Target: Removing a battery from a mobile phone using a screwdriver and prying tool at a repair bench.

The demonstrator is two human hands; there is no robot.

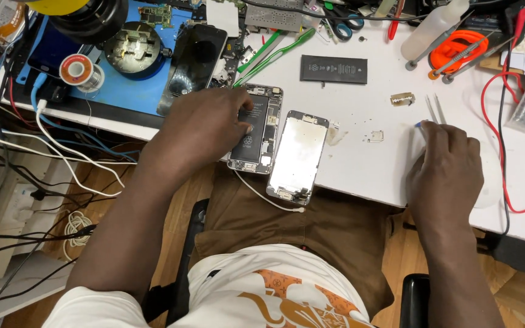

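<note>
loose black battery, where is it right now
Head view: the loose black battery lies flat on the white table, upper middle, beyond the detached screen and left of the white bottle.

left hand (205, 124) hides part of opened phone (256, 129) | tweezers (435, 110) base hidden in right hand (448, 167) | loose parts (376, 136) too small to tell

A single head-worn camera is looking steeply down from above the seated person's chest, facing forward across the near edge of a white workbench top (372, 164). It is sitting close, so the forearms are filling the lower frame and the person's lap and white printed shirt (256, 291) are showing at the bottom. The view is reaching as far as the cluttered back of the bench, and is taking in a strip of wooden floor (171, 243) below the bench's left side.
</note>
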